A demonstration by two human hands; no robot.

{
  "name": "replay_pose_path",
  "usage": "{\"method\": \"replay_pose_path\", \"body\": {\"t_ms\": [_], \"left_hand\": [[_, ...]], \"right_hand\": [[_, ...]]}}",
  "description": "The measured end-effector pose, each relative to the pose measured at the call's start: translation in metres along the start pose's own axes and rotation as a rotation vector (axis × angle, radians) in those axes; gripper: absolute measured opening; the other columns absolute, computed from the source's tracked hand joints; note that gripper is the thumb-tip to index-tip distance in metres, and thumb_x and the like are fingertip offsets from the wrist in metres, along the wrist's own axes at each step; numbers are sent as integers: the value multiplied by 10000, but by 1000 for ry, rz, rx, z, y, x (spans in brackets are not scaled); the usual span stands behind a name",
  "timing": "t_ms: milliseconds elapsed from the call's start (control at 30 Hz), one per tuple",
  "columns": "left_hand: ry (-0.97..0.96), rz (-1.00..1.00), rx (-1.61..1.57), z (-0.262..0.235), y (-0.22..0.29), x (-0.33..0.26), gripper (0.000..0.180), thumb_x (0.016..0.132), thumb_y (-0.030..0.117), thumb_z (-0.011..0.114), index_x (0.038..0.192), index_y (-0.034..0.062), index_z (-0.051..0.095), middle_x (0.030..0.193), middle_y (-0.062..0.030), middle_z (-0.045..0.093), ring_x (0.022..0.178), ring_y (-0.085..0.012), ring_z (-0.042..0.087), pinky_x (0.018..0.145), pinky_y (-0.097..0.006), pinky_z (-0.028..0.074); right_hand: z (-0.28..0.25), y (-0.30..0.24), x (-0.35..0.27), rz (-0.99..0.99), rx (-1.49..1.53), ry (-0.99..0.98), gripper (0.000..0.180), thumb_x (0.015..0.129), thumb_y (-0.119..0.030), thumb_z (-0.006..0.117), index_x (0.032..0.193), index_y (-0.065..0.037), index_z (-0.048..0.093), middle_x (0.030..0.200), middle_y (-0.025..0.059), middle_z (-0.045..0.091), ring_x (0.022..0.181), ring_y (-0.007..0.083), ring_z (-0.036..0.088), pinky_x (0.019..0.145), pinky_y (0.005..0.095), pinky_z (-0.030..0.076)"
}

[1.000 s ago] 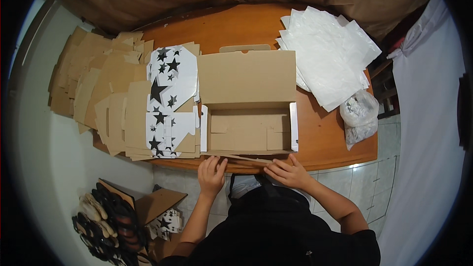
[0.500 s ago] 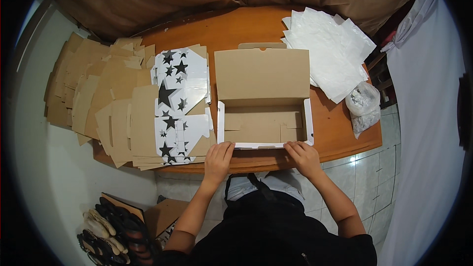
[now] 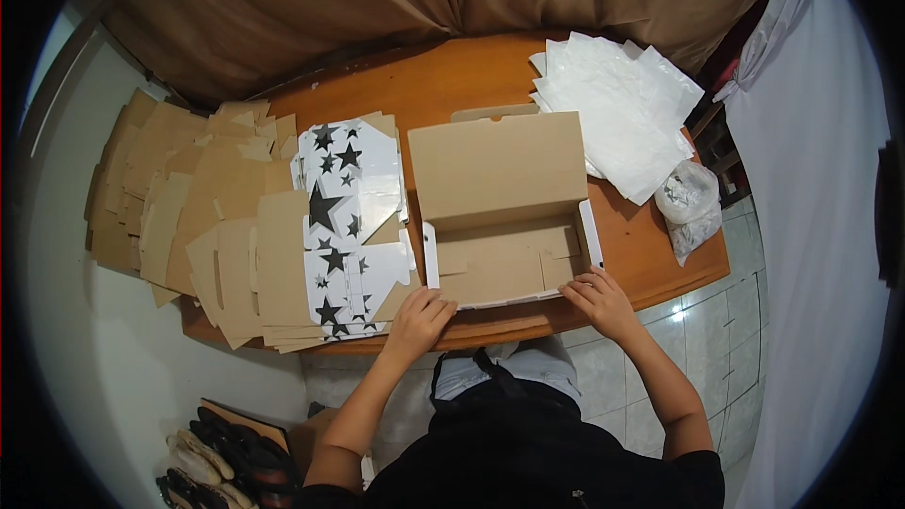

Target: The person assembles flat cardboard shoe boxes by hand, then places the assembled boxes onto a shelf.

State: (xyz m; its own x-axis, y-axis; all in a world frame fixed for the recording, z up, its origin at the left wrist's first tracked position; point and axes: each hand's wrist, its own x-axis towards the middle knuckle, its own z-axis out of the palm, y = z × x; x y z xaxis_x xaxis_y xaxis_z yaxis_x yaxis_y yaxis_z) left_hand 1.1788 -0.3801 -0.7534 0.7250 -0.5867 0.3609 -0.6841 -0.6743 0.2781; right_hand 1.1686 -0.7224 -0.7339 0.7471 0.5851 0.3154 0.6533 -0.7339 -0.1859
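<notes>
At the near edge of the bench (image 3: 650, 259), an open cardboard box (image 3: 504, 212) is sitting with its plain brown inside facing up and its lid (image 3: 498, 165) standing raised on the far side. White end walls (image 3: 590, 234) are flanking it left and right. The left hand (image 3: 421, 320) is reaching the near left corner, its fingers (image 3: 438, 303) bending, lying close together and touching the box's near wall (image 3: 514, 301). The right hand (image 3: 600, 303) is touching the same wall by the right corner, its fingers (image 3: 578, 292) curling over the rim and spreading a little. Both thumbs are mostly hidden, so I cannot tell how firmly either hand is closing on the box. Just left of it, star-printed white card blanks (image 3: 368, 184) are lying flat, and brown cardboard pieces (image 3: 217, 198) are overlapping farther left. On the right, white sheets (image 3: 613, 104) are lying in a loose pile behind a clear plastic bag (image 3: 688, 207). Brown curtains (image 3: 377, 0) are hanging beyond the bench, and shoes (image 3: 231, 457) are showing at the lower left.
</notes>
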Motion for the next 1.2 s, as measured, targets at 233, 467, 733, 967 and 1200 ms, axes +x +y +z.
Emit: {"method": "replay_pose_path", "body": {"t_ms": [233,467,733,967,1200], "left_hand": [[5,96,-29,-1,-12,-7,269,730,71,602,996,59,638,883,-66,625,898,-230,608,875,-379,478],[40,55,14,15,-15,18,254,734,40,593,985,29,631,872,-95,618,871,-249,609,834,-370,497],[11,-122,-49,39,22,73,421,763,295,653,1099,50,588,1058,-128,563,1017,-315,529,973,-484,363],[147,-112,-188,75,73,178,416,805,292,612,1148,60,561,1125,-157,522,1059,-337,497,975,-479,357],[180,-90,-224,107,103,241,297,843,229,580,1083,55,585,1078,-144,545,1007,-328,521,949,-474,371]], "right_hand": [[-10,18,-15,30,-140,-48,297,753,-110,529,1038,-78,606,947,46,590,905,212,564,951,391,424],[-5,49,10,125,-77,-24,291,718,-84,567,1006,-87,605,894,50,596,888,222,571,940,354,429],[8,69,19,453,635,243,250,776,-13,570,1016,-59,624,999,122,631,888,298,604,858,364,466],[22,154,52,566,-117,220,389,756,-155,650,1115,-35,558,1053,140,541,1008,309,501,885,427,400],[33,222,46,537,-187,111,181,708,-134,665,858,-35,670,1011,127,579,974,286,530,853,411,412]]}}
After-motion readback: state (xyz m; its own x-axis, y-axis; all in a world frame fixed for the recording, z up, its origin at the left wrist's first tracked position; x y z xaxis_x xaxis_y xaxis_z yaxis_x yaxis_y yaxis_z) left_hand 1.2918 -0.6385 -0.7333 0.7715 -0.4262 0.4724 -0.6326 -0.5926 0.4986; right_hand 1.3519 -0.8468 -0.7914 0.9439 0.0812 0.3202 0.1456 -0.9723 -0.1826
